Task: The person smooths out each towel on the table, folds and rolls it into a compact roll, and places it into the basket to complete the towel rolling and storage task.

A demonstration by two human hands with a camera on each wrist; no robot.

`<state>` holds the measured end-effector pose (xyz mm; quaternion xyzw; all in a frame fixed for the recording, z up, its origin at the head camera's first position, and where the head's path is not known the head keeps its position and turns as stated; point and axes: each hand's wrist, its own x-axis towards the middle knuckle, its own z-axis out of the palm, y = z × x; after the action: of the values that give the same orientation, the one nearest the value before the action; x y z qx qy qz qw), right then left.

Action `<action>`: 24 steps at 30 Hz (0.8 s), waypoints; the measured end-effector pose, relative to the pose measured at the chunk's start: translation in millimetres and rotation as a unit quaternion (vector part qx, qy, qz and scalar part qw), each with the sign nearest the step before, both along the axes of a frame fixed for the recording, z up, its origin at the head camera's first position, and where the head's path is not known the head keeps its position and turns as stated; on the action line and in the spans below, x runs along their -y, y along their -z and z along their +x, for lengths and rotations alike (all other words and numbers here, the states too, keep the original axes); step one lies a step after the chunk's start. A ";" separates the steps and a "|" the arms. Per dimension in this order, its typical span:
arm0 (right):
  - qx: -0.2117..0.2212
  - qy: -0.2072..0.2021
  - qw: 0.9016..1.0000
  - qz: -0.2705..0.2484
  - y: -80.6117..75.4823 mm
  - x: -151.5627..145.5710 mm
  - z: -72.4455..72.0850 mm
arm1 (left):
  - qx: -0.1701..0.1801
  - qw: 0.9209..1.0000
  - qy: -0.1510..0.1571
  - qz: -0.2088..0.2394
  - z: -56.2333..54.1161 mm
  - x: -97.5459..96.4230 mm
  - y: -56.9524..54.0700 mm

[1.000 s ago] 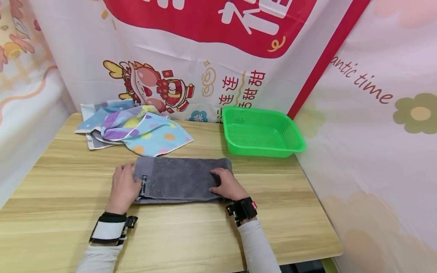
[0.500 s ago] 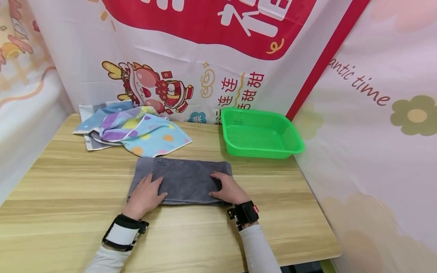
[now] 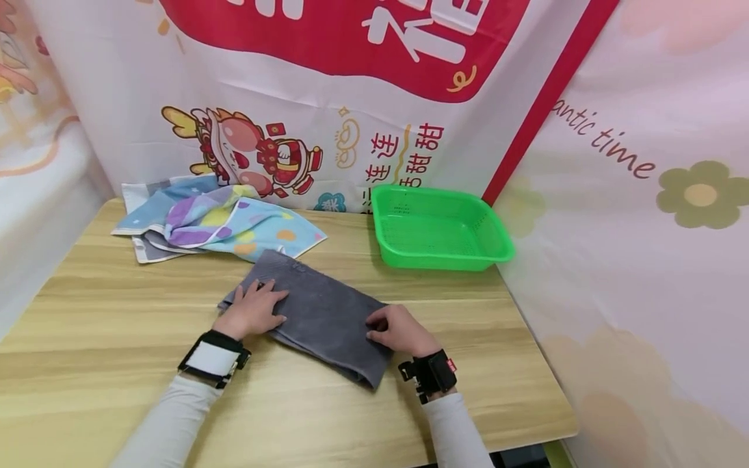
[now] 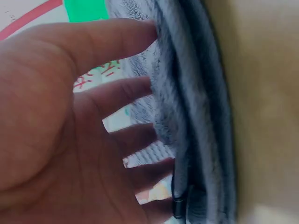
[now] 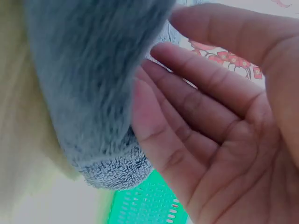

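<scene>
A folded grey towel (image 3: 322, 312) lies aslant on the table, its right end nearer the person. My left hand (image 3: 253, 311) rests on the towel's left part with fingers spread. In the left wrist view, the left fingertips (image 4: 147, 86) touch the plush top beside the stacked folded edges. At the towel's right end is my right hand (image 3: 404, 330), its thumb and fingertips on the cloth. The right wrist view shows the right fingers (image 5: 196, 98) loosely bent and touching the towel's side, with a gap between thumb and forefinger.
A heap of coloured towels (image 3: 216, 218), blue with dots and purple patches, lies at the back left of the wooden table (image 3: 117, 364). A green plastic basket (image 3: 441, 227) stands at the back right. Printed cloth (image 3: 328, 97) hangs behind the table.
The left hand has moved from the towel's left edge onto its top. The towel has turned clockwise, its right end swinging toward the person while the right hand stays at that end.
</scene>
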<state>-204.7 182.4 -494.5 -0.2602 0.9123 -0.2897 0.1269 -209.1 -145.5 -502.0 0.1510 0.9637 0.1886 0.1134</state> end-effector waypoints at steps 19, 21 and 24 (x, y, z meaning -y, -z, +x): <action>-0.064 -0.066 0.995 0.050 13.0 29.2 21.0 | -0.122 0.990 0.059 -0.046 -22.7 -60.5 -14.3; -0.068 -0.056 0.995 0.051 13.5 30.9 20.5 | -0.089 0.993 0.066 -0.048 -17.2 -65.8 -16.0; -0.084 -0.050 0.993 0.058 16.1 35.9 20.5 | -0.051 0.994 0.077 -0.051 -19.0 -69.0 -14.5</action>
<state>-184.1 146.5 -510.6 -0.3216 0.9207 -0.2066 0.0789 -228.1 -76.5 -487.5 0.2279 0.9622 0.1219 0.0855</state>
